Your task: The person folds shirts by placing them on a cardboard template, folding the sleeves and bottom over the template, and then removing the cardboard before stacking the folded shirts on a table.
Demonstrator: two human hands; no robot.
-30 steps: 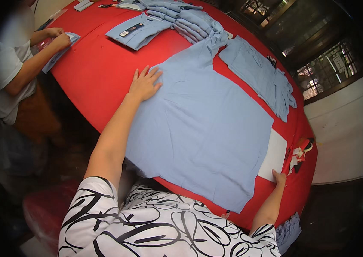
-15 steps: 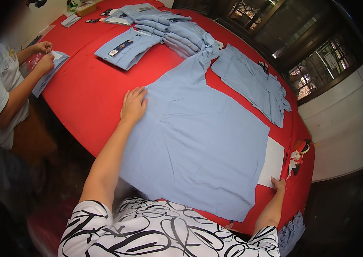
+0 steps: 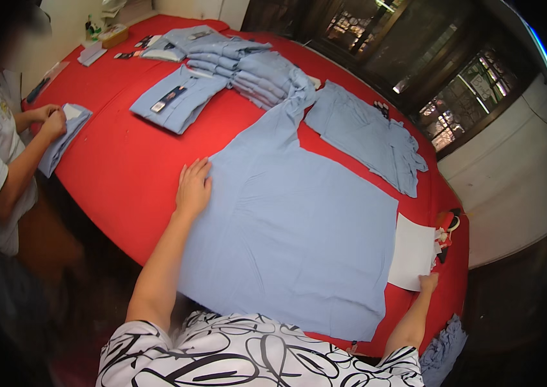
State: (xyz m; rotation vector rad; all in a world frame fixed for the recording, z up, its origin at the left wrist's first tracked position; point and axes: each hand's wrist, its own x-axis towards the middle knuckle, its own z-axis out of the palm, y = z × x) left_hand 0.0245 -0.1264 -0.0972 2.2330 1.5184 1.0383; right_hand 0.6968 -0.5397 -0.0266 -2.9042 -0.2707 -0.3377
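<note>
Limp shirt, stiffer sheet

Left hand (image 3: 194,187) flat, fingers extended, on the blue shirt (image 3: 299,226) across the red table (image 3: 122,187) — likely light, soft, best held by two edges. Right hand (image 3: 428,282) pinches the white sheet (image 3: 410,248) near a corner — probably stiffer.

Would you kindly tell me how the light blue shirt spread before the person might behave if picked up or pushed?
The light blue shirt would probably hang limp, since creases cross its body and its sleeve bunches at the far end. It looks light for its size, lying thin and flat. Pushed, it may rumple, as the creases near the left hand suggest.
</note>
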